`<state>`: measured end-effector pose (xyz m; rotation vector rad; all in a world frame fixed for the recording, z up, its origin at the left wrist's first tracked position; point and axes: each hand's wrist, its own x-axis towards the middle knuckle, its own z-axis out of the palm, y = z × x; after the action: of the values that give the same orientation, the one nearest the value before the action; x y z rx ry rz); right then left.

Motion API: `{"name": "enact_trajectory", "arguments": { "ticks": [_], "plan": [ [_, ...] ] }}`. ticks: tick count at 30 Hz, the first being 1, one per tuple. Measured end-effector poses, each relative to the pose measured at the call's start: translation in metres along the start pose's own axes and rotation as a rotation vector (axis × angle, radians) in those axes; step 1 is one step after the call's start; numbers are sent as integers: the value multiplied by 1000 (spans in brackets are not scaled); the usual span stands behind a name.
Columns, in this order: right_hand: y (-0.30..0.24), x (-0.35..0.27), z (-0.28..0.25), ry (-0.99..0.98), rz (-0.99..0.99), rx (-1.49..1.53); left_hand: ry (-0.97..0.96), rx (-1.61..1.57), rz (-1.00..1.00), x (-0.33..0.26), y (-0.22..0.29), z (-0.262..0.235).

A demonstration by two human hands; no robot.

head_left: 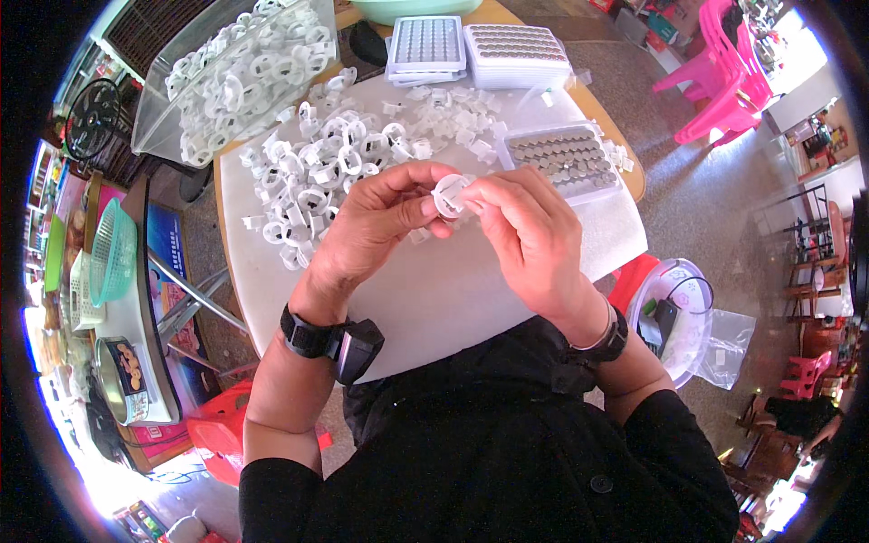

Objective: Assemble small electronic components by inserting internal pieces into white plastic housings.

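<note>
Over the middle of the white tabletop, my left hand (385, 213) pinches a small round white plastic piece (450, 195) between thumb and fingers. My right hand (534, 226) is closed at the right edge of that piece, its thumb and fingertips pressed together; whatever they grip is too small to make out. Just beyond my left hand lies a loose heap of white ring-shaped plastic parts (317, 172). Smaller translucent plastic pieces (457, 116) are scattered beyond my hands. A clear tray of small round metal discs (566, 161) stands right of my right hand.
A big clear bin (244, 86) of similar white parts stands at the far left. Stacked trays (518, 56) and a blue-white tray (427, 47) sit at the far edge. A lilac tub (674, 317) is low on the right; a pink chair (724, 77) stands beyond the table.
</note>
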<state>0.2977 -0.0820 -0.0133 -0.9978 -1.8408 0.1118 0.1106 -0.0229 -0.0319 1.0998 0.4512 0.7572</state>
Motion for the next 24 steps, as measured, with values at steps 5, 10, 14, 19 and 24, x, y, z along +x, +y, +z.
{"name": "enact_trajectory", "arguments": {
  "ticks": [5, 10, 14, 19, 24],
  "plan": [
    [-1, -1, 1, 15, 26, 20, 18, 7, -10, 0, 1, 1],
    [-1, 0, 2, -1, 43, 3, 20, 52, -10, 0, 1, 1],
    [0, -1, 3, -6, 94, 25, 30, 146, 9, 1, 1, 2],
    [1, -6, 9, -2, 329, 220, 64, 158, 20, 2, 1, 5],
    [4, -5, 7, -8, 423, 297, 200, 332, 3, 1, 2, 10]
  ]
}}
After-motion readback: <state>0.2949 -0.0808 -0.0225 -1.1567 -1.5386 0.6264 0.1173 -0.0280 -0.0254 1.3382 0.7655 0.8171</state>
